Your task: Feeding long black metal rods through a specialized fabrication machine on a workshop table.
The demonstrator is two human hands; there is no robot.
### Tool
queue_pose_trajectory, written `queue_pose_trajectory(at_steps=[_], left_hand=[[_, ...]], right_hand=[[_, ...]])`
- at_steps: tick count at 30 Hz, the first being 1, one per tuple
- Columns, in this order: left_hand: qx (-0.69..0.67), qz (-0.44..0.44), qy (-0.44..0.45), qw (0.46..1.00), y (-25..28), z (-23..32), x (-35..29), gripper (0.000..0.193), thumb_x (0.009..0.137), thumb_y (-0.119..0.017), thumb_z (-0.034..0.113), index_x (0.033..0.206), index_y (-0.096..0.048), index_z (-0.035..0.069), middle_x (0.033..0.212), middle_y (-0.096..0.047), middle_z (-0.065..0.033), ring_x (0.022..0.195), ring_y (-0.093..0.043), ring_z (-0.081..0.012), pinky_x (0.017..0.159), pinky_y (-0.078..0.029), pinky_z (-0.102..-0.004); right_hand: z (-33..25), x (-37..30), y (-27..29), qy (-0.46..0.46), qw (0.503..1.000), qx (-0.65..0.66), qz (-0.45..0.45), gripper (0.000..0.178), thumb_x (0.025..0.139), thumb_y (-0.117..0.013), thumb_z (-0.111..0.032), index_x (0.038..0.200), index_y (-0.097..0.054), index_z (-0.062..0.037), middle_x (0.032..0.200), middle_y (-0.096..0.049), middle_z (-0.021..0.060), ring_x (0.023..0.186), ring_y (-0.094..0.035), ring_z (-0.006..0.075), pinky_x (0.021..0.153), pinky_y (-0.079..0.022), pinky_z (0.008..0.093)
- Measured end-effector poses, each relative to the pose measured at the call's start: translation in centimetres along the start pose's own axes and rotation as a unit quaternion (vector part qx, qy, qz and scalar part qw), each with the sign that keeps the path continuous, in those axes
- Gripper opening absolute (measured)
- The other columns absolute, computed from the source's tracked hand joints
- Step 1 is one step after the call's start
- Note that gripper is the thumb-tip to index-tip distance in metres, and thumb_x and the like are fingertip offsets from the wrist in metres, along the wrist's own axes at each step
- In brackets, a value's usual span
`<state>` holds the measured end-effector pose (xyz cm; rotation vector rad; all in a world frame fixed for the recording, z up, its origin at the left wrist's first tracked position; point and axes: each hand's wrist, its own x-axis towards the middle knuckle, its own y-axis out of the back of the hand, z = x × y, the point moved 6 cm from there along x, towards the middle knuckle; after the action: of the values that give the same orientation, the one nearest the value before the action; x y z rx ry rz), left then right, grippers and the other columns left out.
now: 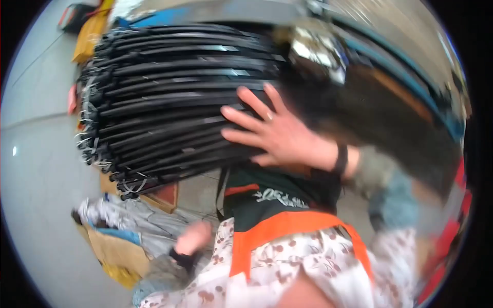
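A broad stack of long black rod-like pieces [169, 95] lies side by side in front of me, with white strings or ties [92, 123] at their left ends. What kind of pieces they are I cannot make out. My right hand [280, 134] rests on the right part of the stack, palm down with fingers spread, wearing a ring and a dark wristband. Lower on the left, my left hand [194, 237] hangs near my body, apart from the stack. It is smeared by motion, so its fingers do not show clearly.
Below the stack at the left are a grey plastic bag [154, 226] and a cardboard piece [115, 251]. A yellow object [91, 38] stands at the far left on the grey floor [38, 169]. Blue rails [395, 56] and a shiny clear-wrapped bundle [318, 49] lie at the far right.
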<state>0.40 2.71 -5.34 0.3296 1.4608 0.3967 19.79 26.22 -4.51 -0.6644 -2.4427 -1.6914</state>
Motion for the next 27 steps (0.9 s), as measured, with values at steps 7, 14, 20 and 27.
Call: queue_pose_trajectory(at_steps=[7,14,20,27], left_hand=[[0.283,0.564,0.050,0.774,12.6,2.8,4.6,0.099,0.070,-0.084,0.045,0.155,-0.037,0.025,0.165,-0.016,-0.0228,0.150,-0.017,-0.0493,0.111,-0.021,-0.0707],[0.313,0.638,-0.059,0.701,12.3,-0.4,5.8,0.099,0.075,-0.073,0.065,0.158,-0.034,0.025,0.166,-0.020,-0.0187,0.151,-0.019,-0.0473,0.109,-0.025,-0.0704],[0.378,0.643,-0.024,0.666,14.7,-0.2,5.9,0.106,0.078,-0.062,0.079,0.159,-0.032,0.018,0.166,-0.019,-0.0209,0.151,-0.019,-0.0474,0.107,-0.027,-0.0693],[0.394,0.634,-0.015,0.665,16.9,-3.3,5.7,0.112,0.075,-0.066,0.078,0.160,-0.026,0.016,0.167,-0.014,-0.0218,0.152,-0.014,-0.0478,0.107,-0.027,-0.0704]], right_hand=[[-1.6,0.0,0.1,0.011,0.990,-0.133,0.049,0.088,0.068,-0.081,-0.052,0.148,-0.049,-0.0328,0.166,-0.027,0.0009,0.155,-0.012,0.0347,0.117,-0.013,0.0672],[-8.3,-22.3,6.1,-0.278,0.881,-0.149,0.352,0.026,0.086,-0.076,-0.032,0.101,-0.072,-0.0112,0.090,-0.068,0.0029,0.087,-0.066,0.0239,0.079,-0.051,0.0375],[-13.9,-41.3,-4.5,-0.655,0.672,0.274,0.210,0.031,0.093,-0.069,-0.034,0.103,-0.071,-0.0045,0.099,-0.072,0.0091,0.096,-0.068,0.0173,0.085,-0.053,0.0350],[-14.6,-38.3,-14.0,-0.592,0.480,0.483,0.432,0.048,0.094,-0.071,-0.042,0.117,-0.064,-0.0009,0.100,-0.067,0.0053,0.095,-0.061,0.0138,0.085,-0.050,0.0289]])
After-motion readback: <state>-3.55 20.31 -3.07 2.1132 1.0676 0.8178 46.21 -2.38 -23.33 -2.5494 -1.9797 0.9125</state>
